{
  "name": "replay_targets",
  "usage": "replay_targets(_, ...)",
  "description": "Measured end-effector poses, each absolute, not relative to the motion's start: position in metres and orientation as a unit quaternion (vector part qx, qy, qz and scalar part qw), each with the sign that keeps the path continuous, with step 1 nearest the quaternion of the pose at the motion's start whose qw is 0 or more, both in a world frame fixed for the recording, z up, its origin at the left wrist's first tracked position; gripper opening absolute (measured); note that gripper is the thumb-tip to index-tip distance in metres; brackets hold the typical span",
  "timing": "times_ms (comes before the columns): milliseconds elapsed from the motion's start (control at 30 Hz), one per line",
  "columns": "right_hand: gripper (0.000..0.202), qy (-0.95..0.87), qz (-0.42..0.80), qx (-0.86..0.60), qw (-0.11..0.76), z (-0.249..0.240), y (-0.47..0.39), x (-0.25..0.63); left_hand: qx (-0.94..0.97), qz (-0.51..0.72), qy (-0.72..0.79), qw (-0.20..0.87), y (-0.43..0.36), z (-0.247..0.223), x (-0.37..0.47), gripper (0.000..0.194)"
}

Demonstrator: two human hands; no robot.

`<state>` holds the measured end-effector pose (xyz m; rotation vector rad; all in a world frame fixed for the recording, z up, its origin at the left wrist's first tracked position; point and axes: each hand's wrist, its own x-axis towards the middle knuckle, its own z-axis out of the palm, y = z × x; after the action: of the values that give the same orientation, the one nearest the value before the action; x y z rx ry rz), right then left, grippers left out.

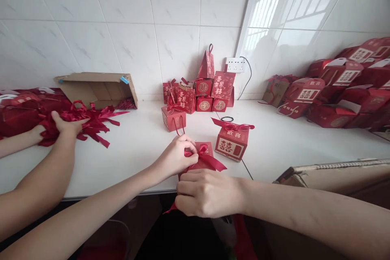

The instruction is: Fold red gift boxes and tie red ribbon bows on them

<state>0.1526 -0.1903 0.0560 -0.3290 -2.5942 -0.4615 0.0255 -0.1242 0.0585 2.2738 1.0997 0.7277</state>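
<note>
A red gift box (208,149) lies at the table's front edge, with a red ribbon bow (203,153) on its top. My left hand (179,152) pinches the ribbon at the bow's left side, thumb and fingers closed. Just in front of the box is my right hand (202,193), its fingers curled and closed; a ribbon end shows below it, and what its fingertips hold is hidden. A finished-looking red box with a bow (231,146) stands to the right. Behind my left hand stands a smaller red box with cord handles (173,120).
Stacked red boxes (203,103) stand by the wall near a power strip (234,65). More boxes (344,89) are piled right, above a cardboard box (335,174). At left, another person's hands (65,126) touch red ribbons (100,122) beside an open carton (97,93).
</note>
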Motion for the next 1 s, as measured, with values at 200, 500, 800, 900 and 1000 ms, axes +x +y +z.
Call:
replay_targets(200,0.025,-0.963,-0.091,-0.124,0.219,0.06,-0.188,0.15,0.844,0.277,0.383,0.254,-0.119,0.055,0.023,0.01)
replay_targets(500,0.033,-0.806,0.149,-0.509,0.262,0.085,-0.154,0.211,0.851,0.299,0.352,0.251,-0.119,0.05,0.017,0.009)
replay_targets(800,0.03,-0.749,0.286,-0.551,0.233,0.074,-0.145,0.204,0.853,0.289,0.359,0.244,-0.121,0.053,0.018,0.006)
replay_targets(900,0.033,-0.71,0.331,-0.577,0.23,0.078,-0.152,0.202,0.845,0.303,0.371,0.239,-0.122,0.051,0.019,0.007)
replay_targets(1000,0.035,-0.685,0.366,-0.591,0.218,0.076,-0.155,0.204,0.818,0.347,0.398,0.23,-0.122,0.048,0.016,0.013)
